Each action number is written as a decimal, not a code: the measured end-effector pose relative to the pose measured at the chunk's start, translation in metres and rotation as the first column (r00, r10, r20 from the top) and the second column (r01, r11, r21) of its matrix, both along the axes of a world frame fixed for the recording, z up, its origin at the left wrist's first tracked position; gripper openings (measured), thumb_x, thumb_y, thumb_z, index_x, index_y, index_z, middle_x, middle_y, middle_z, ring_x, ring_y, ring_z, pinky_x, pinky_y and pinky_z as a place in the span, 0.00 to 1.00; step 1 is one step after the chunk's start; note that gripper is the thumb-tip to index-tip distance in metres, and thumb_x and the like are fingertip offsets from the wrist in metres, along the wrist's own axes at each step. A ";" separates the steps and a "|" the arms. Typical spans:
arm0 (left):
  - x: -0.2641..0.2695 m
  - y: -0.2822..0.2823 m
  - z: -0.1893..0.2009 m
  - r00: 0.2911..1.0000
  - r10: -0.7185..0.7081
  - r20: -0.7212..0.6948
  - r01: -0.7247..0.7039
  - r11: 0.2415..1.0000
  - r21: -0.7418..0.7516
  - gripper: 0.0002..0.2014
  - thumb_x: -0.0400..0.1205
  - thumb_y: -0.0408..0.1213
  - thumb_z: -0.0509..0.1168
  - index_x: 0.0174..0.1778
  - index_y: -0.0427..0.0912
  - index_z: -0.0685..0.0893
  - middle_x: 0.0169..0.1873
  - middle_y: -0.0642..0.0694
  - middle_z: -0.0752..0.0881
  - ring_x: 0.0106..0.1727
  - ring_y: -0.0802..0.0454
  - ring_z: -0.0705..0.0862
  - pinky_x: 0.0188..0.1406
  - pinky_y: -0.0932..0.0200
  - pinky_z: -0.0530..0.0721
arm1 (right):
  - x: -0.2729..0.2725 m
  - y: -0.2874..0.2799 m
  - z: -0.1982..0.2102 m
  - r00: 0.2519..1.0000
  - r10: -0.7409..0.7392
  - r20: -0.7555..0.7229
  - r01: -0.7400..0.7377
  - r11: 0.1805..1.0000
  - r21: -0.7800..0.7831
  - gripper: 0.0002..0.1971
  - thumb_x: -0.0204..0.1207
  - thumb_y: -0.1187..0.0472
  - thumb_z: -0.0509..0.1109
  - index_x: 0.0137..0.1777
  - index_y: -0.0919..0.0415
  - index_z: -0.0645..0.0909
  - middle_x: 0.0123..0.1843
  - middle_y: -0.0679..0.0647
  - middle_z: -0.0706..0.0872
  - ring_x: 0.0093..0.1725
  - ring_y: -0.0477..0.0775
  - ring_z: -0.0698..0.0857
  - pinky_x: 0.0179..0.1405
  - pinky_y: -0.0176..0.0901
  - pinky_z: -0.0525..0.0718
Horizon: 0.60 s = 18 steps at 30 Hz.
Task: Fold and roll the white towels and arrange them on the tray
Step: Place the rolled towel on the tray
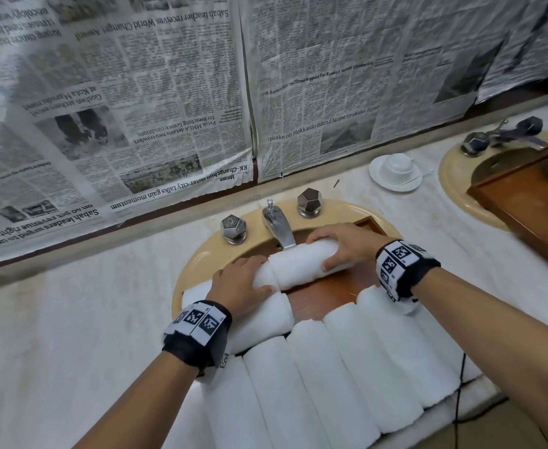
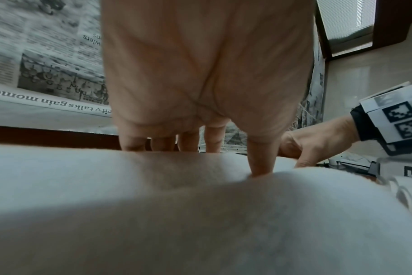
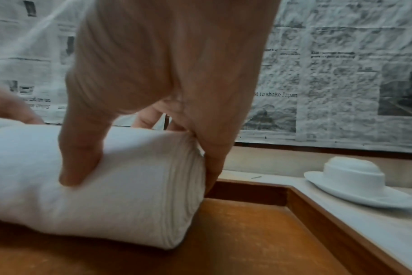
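Both hands grasp one rolled towel (image 1: 302, 262): left grip (image 1: 240, 283) at one end, right grip (image 1: 340, 244) at the other. Beneath them lies the wooden tray (image 1: 324, 296).

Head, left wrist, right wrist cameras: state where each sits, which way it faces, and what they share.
Head: worn on the head, looking forward and down at the brown wooden tray over the beige sink; both forearms, left hand and right hand show.
Left wrist: under the left palm, facing the newspaper wall; its fingers press white towel.
Right wrist: under the right palm, facing the same wall; its fingers curl round the rolled white towel.
Shared: that towel roll appears in head and right wrist views.
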<state>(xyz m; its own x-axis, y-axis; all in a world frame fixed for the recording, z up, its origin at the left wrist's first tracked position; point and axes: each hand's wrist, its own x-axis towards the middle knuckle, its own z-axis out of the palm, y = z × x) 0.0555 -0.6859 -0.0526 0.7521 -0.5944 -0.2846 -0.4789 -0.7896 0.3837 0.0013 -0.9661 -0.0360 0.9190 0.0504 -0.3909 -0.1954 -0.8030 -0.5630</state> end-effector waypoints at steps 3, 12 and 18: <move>-0.001 -0.001 0.002 1.000 -0.002 0.011 0.002 1.000 0.009 0.31 0.81 0.57 0.66 0.80 0.59 0.66 0.77 0.53 0.73 0.77 0.48 0.71 0.74 0.43 0.65 | -0.002 0.004 -0.001 0.997 0.073 0.032 -0.068 0.986 -0.149 0.36 0.69 0.54 0.83 0.78 0.43 0.75 0.76 0.46 0.73 0.73 0.53 0.68 0.76 0.52 0.67; -0.006 -0.006 0.004 1.000 -0.018 0.026 0.017 0.999 0.048 0.33 0.81 0.57 0.64 0.83 0.60 0.62 0.79 0.52 0.71 0.77 0.46 0.71 0.74 0.38 0.64 | -0.019 0.022 -0.003 0.998 0.033 0.055 -0.014 0.953 -0.303 0.41 0.76 0.52 0.74 0.86 0.56 0.61 0.85 0.55 0.64 0.82 0.58 0.62 0.82 0.52 0.62; -0.011 -0.002 0.012 1.000 -0.002 0.005 0.002 0.999 -0.039 0.32 0.81 0.57 0.65 0.81 0.57 0.66 0.78 0.51 0.71 0.77 0.45 0.69 0.75 0.40 0.65 | -0.029 0.024 0.009 0.992 0.008 0.126 0.029 0.955 -0.294 0.41 0.77 0.46 0.74 0.86 0.58 0.61 0.85 0.56 0.64 0.84 0.58 0.62 0.84 0.49 0.57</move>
<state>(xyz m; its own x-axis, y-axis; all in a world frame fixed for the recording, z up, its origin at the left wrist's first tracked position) 0.0449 -0.6877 -0.0407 0.7520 -0.6067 -0.2577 -0.4827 -0.7731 0.4115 -0.0275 -0.9421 -0.0274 0.9611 -0.0597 -0.2697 -0.1484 -0.9351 -0.3219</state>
